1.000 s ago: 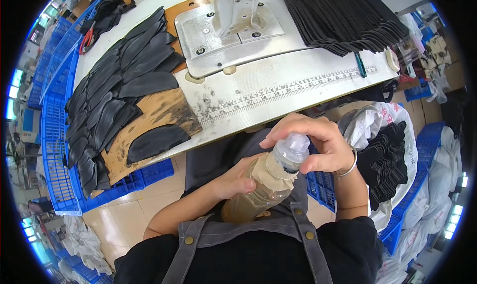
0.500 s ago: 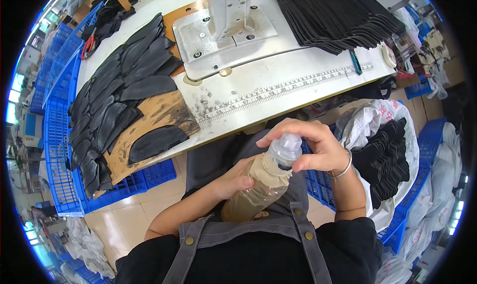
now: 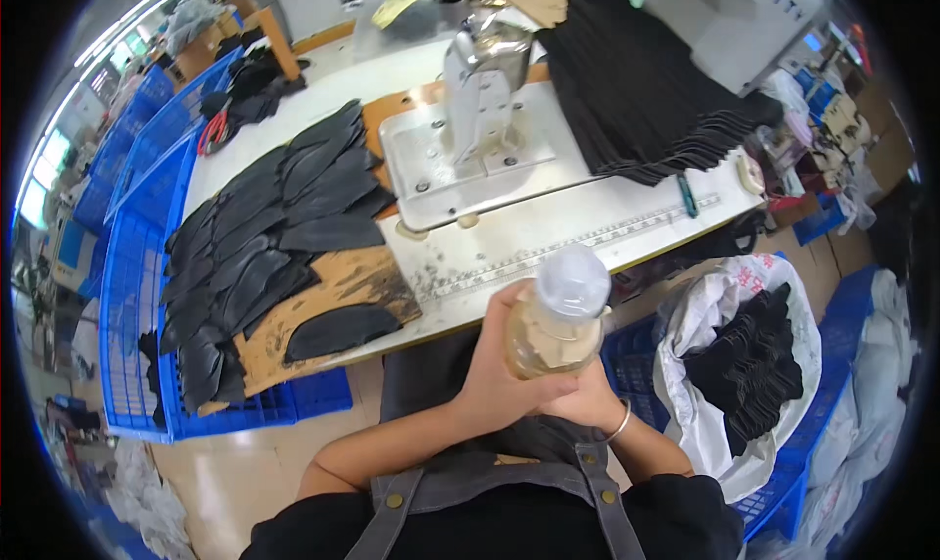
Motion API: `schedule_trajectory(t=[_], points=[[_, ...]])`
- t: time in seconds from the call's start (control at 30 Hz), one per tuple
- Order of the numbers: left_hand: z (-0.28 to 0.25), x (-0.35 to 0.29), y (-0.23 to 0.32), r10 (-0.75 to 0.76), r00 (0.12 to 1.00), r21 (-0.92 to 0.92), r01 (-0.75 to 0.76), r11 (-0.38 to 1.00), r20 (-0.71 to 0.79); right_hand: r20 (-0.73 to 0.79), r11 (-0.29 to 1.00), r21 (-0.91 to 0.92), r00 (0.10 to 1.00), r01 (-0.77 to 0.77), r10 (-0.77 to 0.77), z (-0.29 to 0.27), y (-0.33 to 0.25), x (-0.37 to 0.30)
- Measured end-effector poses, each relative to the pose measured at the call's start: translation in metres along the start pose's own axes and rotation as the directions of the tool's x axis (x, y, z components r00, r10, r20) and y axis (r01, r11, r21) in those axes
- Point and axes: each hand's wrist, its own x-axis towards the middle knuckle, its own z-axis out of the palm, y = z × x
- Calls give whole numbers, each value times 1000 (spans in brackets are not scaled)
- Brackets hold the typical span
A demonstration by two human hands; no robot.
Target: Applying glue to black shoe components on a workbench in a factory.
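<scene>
My left hand (image 3: pixel 501 372) is wrapped round a clear plastic bottle (image 3: pixel 558 343) with a translucent cap (image 3: pixel 573 282) and a beige wrapping below its neck. The bottle stands in front of my chest with its cap toward the table. My right hand (image 3: pixel 590 396), with a bangle at the wrist, is closed round the lower part of the bottle; its fingers are mostly hidden. Beyond the bottle is the white table edge with a printed ruler (image 3: pixel 617 235). A single black curved piece (image 3: pixel 341 333) lies on brown board to the left.
A sewing machine (image 3: pixel 478 105) stands mid-table. Overlapping black pieces (image 3: pixel 294 198) cover the left side, and a stack of black fabric (image 3: pixel 651 100) lies at right. Blue crates (image 3: pixel 137 315) stand at left. A white sack (image 3: pixel 676 364) holding black pieces is on the right.
My right hand has left the cap and moved down to the bottle's lower part. The bottle has risen toward the table. The view has shifted, showing more of the table's far side.
</scene>
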Motion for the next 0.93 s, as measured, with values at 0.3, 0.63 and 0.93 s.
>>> schedule_trajectory(t=[0.3,0.63,0.93], points=[[-29,-8,-3,-55,987,447,-19,894,153,-803,879,-269,412,393,-431,-144,-36,-2],[-33,-10,-7,-122,991,516,72,853,62,-743,785,-620,324,-3,-586,-341,29,89],[-37,-12,-10,-232,971,416,189,889,54,-760,719,-644,326,-261,-562,-368,53,134]])
